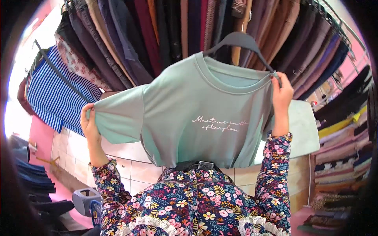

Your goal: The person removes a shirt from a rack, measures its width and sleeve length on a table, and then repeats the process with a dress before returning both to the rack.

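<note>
Over the desk (303, 128), the shirt (169, 106) stretches sideways. The left hand (91, 128) pinches its sleeve (120, 114); the right hand (282, 94), nearer the hanger (235, 38), pinches beside the neck (236, 89).

The green T-shirt (169, 114) pinched between the fingers (89, 108) (278, 82) looks like smooth, matt knit cloth, with a ribbed-looking cloth collar and thin white lettering (219, 125). The dark hanger (238, 39) beside the right fingers looks like smooth plastic with a dull sheen. Below the fingers, the floral sleeves (275, 165) are matt printed cloth, and the front of the floral top (197, 196) carries rough, openwork white lace trim (151, 223). Beyond the fingers, the hanging garments (173, 31) are cloth, mostly matt, and the striped garment (57, 86) near the left fingers is soft, matt cloth. The pale worktop (303, 126) behind the shirt looks smooth.
</note>
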The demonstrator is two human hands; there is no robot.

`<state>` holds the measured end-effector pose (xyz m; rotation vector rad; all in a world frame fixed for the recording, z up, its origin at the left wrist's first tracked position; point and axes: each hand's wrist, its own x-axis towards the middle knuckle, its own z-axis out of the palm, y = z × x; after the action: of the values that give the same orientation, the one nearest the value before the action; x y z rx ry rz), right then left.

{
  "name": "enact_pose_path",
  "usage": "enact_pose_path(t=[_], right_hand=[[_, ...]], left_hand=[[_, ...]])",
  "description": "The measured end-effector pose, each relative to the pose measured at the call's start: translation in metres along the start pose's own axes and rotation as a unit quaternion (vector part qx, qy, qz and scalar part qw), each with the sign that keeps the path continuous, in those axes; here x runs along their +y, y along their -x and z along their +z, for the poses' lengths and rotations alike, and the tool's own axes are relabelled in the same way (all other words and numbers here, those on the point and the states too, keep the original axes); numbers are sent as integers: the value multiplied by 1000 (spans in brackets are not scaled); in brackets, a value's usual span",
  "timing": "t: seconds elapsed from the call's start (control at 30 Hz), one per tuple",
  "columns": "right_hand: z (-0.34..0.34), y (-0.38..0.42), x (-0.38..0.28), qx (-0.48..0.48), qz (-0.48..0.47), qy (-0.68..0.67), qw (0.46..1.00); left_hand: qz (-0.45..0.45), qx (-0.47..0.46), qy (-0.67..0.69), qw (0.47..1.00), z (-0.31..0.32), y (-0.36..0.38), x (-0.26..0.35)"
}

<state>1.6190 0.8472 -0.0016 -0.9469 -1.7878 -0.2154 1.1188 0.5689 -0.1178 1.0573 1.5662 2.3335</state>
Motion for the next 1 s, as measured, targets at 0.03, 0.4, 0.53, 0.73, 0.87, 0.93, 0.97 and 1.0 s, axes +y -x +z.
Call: enact_pose_path(t=[0.03, 0.4, 0.53, 0.73, 0.87, 0.93, 0.97, 1.0], right_hand=[[13, 9, 4, -13, 7, -11, 1000], [132, 139, 36, -120, 27, 81, 989], [146, 162, 56, -230, 87, 178, 953], [134, 171, 32, -252, 180, 204, 929], [94, 223, 25, -185, 237, 277, 913], [62, 254, 55, -226, 349, 355, 837], [46, 262, 71, -180, 357, 352, 846], [29, 262, 80, -180, 361, 359, 842]], left_hand=[[-1, 7, -7, 1000, 0, 4, -6], [-201, -170, -474, 840, 11, 18, -135], [-63, -241, -515, 820, 50, 34, -158], [69, -433, -383, 813, 103, 53, -191], [62, -451, -511, 729, 94, 61, -211], [64, -445, -521, 726, 100, 60, -203], [61, -435, -555, 706, 104, 56, -197], [57, -422, -590, 686, 106, 52, -190]])
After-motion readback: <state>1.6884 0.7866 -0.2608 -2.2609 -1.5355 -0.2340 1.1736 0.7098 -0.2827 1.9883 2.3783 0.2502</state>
